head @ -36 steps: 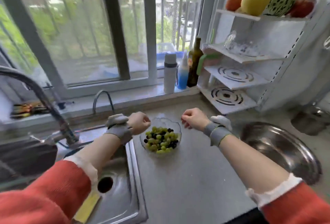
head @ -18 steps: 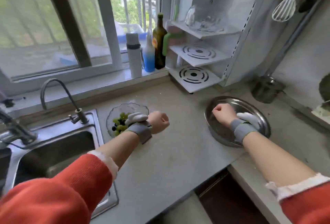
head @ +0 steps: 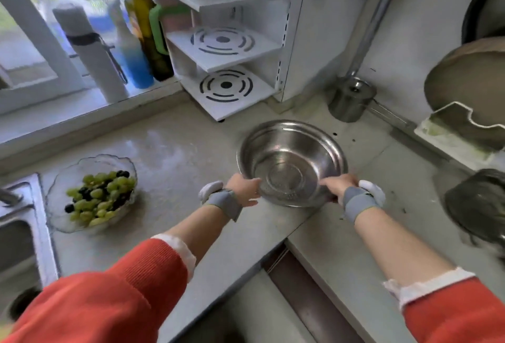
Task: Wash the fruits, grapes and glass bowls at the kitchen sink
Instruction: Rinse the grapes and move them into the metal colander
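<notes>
With the left hand (head: pixel 244 189) and right hand (head: pixel 338 184) seemingly clamped on the steel basin's (head: pixel 291 162) near rim, lift it level and carry it past the grapes' glass bowl (head: pixel 91 192) on the counter (head: pixel 177 156) toward the sink (head: pixel 24 233).

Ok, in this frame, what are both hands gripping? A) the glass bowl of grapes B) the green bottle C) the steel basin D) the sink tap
C: the left hand and right hand each grip the near rim of the steel basin.
</notes>
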A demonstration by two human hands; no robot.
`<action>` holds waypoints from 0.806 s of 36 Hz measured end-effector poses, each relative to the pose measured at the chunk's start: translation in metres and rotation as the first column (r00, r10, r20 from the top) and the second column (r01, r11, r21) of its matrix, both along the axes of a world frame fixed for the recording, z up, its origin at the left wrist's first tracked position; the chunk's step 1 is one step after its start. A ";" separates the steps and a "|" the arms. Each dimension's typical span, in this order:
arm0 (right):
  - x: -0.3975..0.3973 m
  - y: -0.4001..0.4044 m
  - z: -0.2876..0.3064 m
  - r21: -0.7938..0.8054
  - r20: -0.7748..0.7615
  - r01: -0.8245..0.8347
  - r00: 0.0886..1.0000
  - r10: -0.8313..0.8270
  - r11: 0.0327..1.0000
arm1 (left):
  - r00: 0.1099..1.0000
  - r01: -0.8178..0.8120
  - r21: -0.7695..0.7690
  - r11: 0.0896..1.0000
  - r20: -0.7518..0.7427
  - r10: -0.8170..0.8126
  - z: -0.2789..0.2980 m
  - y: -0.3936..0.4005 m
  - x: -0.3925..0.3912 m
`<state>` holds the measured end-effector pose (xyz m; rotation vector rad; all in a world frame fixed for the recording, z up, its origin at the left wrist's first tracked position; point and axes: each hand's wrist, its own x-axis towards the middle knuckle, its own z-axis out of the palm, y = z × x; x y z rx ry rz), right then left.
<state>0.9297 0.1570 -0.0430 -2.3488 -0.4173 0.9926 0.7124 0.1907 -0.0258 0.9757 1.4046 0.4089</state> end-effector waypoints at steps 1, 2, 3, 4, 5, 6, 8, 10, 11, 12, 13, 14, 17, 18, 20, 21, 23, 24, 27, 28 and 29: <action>-0.001 0.000 -0.001 0.034 -0.058 0.048 0.997 -0.046 0.998 | 1.000 -0.029 -0.004 1.000 0.010 0.029 0.002 0.002 0.003; -0.003 0.001 -0.001 0.068 -0.110 0.093 0.990 -0.085 0.993 | 0.998 -0.057 -0.013 0.998 0.014 0.057 0.004 0.006 0.006; -0.008 0.001 0.001 0.104 -0.147 0.125 0.983 -0.109 0.987 | 0.996 -0.083 -0.019 0.996 0.014 0.084 0.007 0.010 0.006; -0.013 0.003 0.003 0.147 -0.166 0.145 0.979 -0.120 0.978 | 0.994 -0.109 -0.011 0.994 0.010 0.109 0.011 0.014 0.003; -0.019 0.005 0.008 0.182 -0.163 0.151 0.979 -0.122 0.972 | 0.992 -0.128 0.012 0.992 0.005 0.128 0.015 0.017 -0.001; -0.024 0.007 0.013 0.229 -0.154 0.154 0.981 -0.120 0.961 | 0.989 -0.147 0.051 0.988 -0.005 0.147 0.016 0.021 -0.006; -0.039 0.012 0.028 0.330 -0.140 0.135 0.986 -0.093 0.934 | 0.982 -0.186 0.160 0.969 0.001 0.188 0.017 0.028 -0.023; -0.055 0.018 0.045 0.416 -0.124 0.098 0.991 -0.051 0.904 | 0.972 -0.235 0.221 0.946 0.057 0.228 0.027 0.028 -0.040; -0.066 0.021 0.053 0.442 -0.118 0.071 0.993 -0.020 0.894 | 0.959 -0.284 0.230 0.931 0.084 0.272 0.037 0.025 -0.050; -0.079 0.026 0.061 0.465 -0.109 0.041 0.994 0.011 0.884 | 0.947 -0.321 0.249 0.914 0.107 0.304 0.047 0.023 -0.063; -0.083 0.028 0.066 0.483 -0.088 0.027 0.996 0.018 0.875 | 0.945 -0.324 0.256 0.911 0.124 0.302 0.051 0.023 -0.067; -0.099 0.033 0.075 0.508 -0.077 -0.005 0.996 0.052 0.861 | 0.939 -0.342 0.274 0.899 0.126 0.319 0.057 0.022 -0.083; -0.162 0.047 0.088 0.521 -0.062 -0.081 0.989 0.133 0.850 | 0.918 -0.395 0.350 0.850 0.121 0.377 0.073 0.015 -0.146; -0.165 0.048 0.089 0.524 -0.065 -0.080 0.989 0.133 0.848 | 0.924 -0.382 0.355 0.853 0.126 0.361 0.077 0.014 -0.149; -0.223 0.057 0.094 0.521 -0.067 -0.154 0.973 0.220 0.840 | 0.884 -0.448 0.432 0.783 0.080 0.461 0.086 0.005 -0.207; -0.226 0.059 0.094 0.532 -0.034 -0.172 0.974 0.224 0.829 | 0.886 -0.427 0.458 0.779 0.039 0.463 0.086 0.005 -0.212; -0.277 0.063 0.099 0.558 -0.020 -0.238 0.954 0.300 0.795 | 0.856 -0.456 0.462 0.760 -0.004 0.516 0.079 0.001 -0.273; -0.301 0.061 0.102 0.562 -0.009 -0.281 0.938 0.346 0.778 | 0.841 -0.491 0.430 0.758 0.008 0.541 0.064 0.004 -0.306; -0.371 0.061 0.098 0.554 -0.022 -0.342 0.906 0.423 0.759 | 0.853 -0.489 0.369 0.790 0.014 0.522 0.068 -0.030 -0.371; -0.374 0.061 0.094 0.538 -0.024 -0.341 0.908 0.418 0.771 | 0.866 -0.463 0.381 0.800 0.002 0.500 0.076 -0.040 -0.368; -0.392 0.061 0.089 0.536 -0.002 -0.374 0.896 0.443 0.757 | 0.871 -0.438 0.400 0.805 -0.034 0.491 0.073 -0.049 -0.384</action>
